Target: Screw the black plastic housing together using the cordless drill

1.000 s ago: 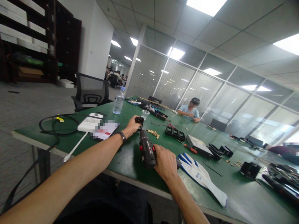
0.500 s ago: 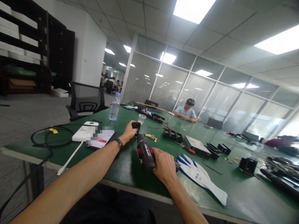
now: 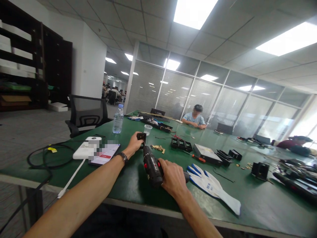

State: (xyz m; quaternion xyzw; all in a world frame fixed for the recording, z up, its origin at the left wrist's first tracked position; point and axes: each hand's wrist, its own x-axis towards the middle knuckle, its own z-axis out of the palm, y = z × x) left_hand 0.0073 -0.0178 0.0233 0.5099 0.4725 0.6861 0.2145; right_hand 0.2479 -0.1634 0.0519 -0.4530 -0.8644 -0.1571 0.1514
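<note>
Above the table (image 3: 128, 188) — right hand (image 3: 174, 175) grip closed round the drill (image 3: 151, 165), long axis running forward, slightly left, to the small black part (image 3: 141, 136) gripped in the left hand (image 3: 134, 145). Nose just beside the part — can't tell tip contact.

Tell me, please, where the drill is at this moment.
In the head view, the drill is below the middle, gripped in the right hand, left of the near glove, its front pointing toward the black part in the left hand.

Hands (image 3: 173, 175) and forearms (image 3: 84, 195) are bare, with a dark left wristband (image 3: 123, 157) and dark lap clothing (image 3: 116, 221).
</note>
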